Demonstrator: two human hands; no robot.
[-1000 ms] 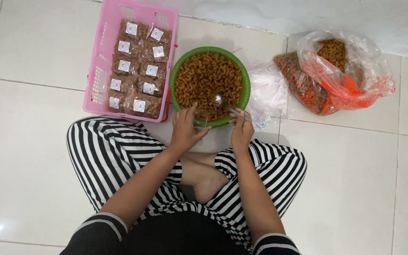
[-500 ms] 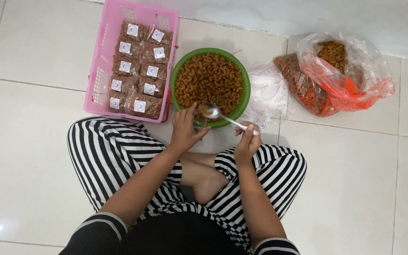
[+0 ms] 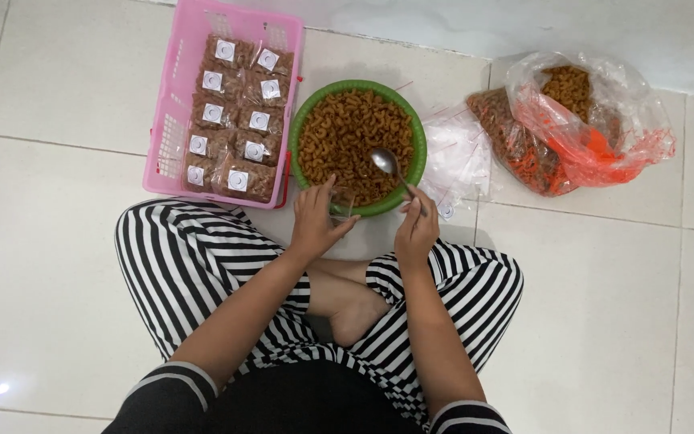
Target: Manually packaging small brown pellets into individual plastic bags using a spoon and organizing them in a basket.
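A green bowl (image 3: 420,153) heaped with brown curled snacks (image 3: 347,137) stands on the floor in front of my crossed legs. My left hand (image 3: 315,219) holds a small clear plastic bag (image 3: 341,201) open at the bowl's near rim. My right hand (image 3: 416,225) grips the handle of a metal spoon (image 3: 385,163). The spoon's bowl looks empty and hovers over the snacks on the right side of the green bowl.
A pink basket (image 3: 172,96) left of the bowl holds several sealed snack packets with white round labels (image 3: 234,112). Loose clear bags (image 3: 455,157) lie right of the bowl. Beyond them sits a large orange-and-clear sack (image 3: 580,120) of more snacks. White tile floor all around.
Half a second ago the loaded spoon was over the small bag's mouth. Now it is empty and has swung back up and right over the bowl. My left hand has stayed put.
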